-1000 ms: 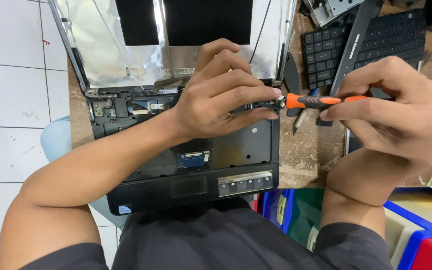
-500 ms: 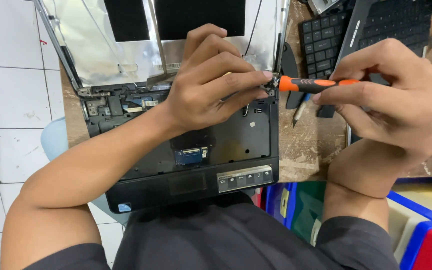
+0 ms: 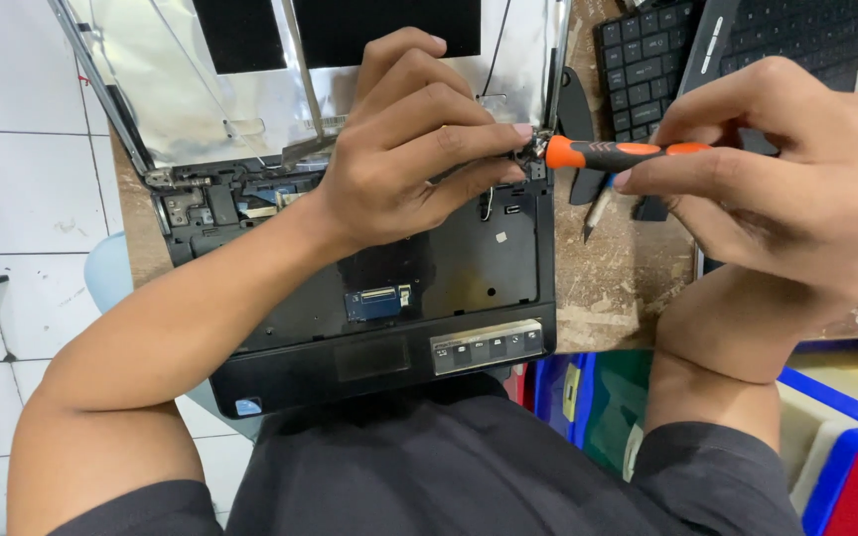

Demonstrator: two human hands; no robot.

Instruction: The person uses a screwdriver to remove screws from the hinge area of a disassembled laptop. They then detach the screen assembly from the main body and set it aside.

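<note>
Below our right hand (image 3: 796, 189), blue plastic bins (image 3: 846, 437) hold contents we cannot make out. Above that hand lie two detached black keyboards (image 3: 647, 60) on the worn wooden bench (image 3: 608, 288). Our right fingers pinch an orange-handled screwdriver (image 3: 618, 153), its tip at the right hinge (image 3: 533, 151) of the stripped black laptop (image 3: 389, 308). Our left hand (image 3: 409, 149) pinches that hinge, covering the open base beneath it.

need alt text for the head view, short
Seen from above, a right hand holds an orange screwdriver to the right hinge of a stripped black laptop, where the left hand pinches. The laptop lies on a worn wooden table, with a loose keyboard beside it.
</note>
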